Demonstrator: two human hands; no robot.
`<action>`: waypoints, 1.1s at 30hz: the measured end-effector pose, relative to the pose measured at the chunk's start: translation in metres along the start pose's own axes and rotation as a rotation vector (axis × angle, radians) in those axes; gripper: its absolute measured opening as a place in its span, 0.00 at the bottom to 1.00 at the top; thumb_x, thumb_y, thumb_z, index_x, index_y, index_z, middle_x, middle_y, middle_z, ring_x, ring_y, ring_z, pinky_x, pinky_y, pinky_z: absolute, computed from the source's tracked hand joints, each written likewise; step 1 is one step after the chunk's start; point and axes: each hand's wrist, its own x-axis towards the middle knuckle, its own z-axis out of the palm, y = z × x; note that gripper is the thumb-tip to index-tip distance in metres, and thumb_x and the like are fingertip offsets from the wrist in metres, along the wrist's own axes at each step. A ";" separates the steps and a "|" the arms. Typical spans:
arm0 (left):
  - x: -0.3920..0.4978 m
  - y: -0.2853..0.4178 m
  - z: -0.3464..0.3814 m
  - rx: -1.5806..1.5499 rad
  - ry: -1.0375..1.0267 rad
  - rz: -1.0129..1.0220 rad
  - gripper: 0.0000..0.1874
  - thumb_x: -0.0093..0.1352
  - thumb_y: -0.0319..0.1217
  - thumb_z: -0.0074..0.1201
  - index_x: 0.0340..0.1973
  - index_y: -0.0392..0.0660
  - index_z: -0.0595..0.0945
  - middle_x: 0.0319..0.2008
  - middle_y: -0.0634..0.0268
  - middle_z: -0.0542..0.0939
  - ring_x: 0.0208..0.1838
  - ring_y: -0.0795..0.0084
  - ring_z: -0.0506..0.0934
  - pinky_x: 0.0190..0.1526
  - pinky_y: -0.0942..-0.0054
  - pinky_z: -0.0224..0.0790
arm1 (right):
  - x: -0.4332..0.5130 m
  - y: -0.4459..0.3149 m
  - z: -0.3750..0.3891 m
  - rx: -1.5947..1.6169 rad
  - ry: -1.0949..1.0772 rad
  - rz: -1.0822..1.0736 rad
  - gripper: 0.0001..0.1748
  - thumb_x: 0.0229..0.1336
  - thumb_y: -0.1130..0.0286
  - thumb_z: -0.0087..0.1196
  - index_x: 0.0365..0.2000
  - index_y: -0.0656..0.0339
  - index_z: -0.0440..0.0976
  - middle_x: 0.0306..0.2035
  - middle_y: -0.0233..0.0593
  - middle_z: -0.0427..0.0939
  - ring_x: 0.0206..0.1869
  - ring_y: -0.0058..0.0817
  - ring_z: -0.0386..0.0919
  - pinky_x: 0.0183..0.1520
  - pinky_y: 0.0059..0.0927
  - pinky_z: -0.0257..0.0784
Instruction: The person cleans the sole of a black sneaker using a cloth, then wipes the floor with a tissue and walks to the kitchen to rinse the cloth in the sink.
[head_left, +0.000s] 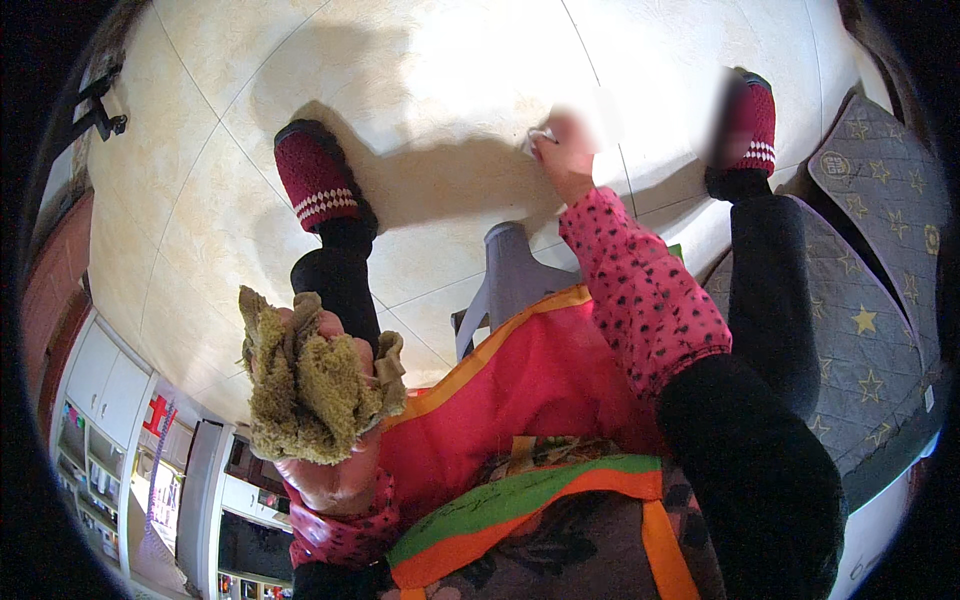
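My left hand is raised at the lower left and grips a bunched olive-brown cloth. Close to the tiled floor, my right hand pinches a small whitish piece between its fingertips; part of this hand is blurred, so what the piece is cannot be told. Pink sleeve covers with dark spots are on both forearms. Across my lap lies a red apron with an orange edge.
A grey plastic stool part shows between my legs. Dark red slippers are on my feet. Grey quilted covers with stars hang at the right. A white cabinet stands at the lower left, and a black metal object at the upper left.
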 end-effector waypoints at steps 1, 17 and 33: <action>0.002 -0.001 0.003 0.033 0.001 -0.002 0.35 0.73 0.40 0.61 0.72 0.45 0.65 0.60 0.53 0.70 0.44 0.60 0.71 0.28 0.72 0.77 | 0.006 0.002 0.005 -0.059 0.012 -0.109 0.14 0.56 0.71 0.68 0.39 0.59 0.74 0.34 0.41 0.79 0.37 0.32 0.81 0.40 0.42 0.78; 0.003 0.002 -0.008 -0.066 0.010 -0.028 0.33 0.75 0.45 0.59 0.71 0.49 0.67 0.60 0.51 0.71 0.46 0.54 0.75 0.52 0.49 0.78 | 0.043 0.023 -0.012 -0.743 -0.062 -0.790 0.14 0.63 0.67 0.55 0.47 0.57 0.77 0.41 0.52 0.82 0.42 0.50 0.83 0.45 0.47 0.78; 0.008 0.002 -0.012 -0.086 -0.038 -0.043 0.32 0.76 0.45 0.57 0.71 0.49 0.68 0.59 0.53 0.72 0.46 0.56 0.74 0.52 0.53 0.76 | -0.065 0.149 0.062 -0.117 -0.051 0.071 0.08 0.59 0.78 0.58 0.39 0.67 0.75 0.28 0.39 0.80 0.28 0.28 0.83 0.29 0.28 0.79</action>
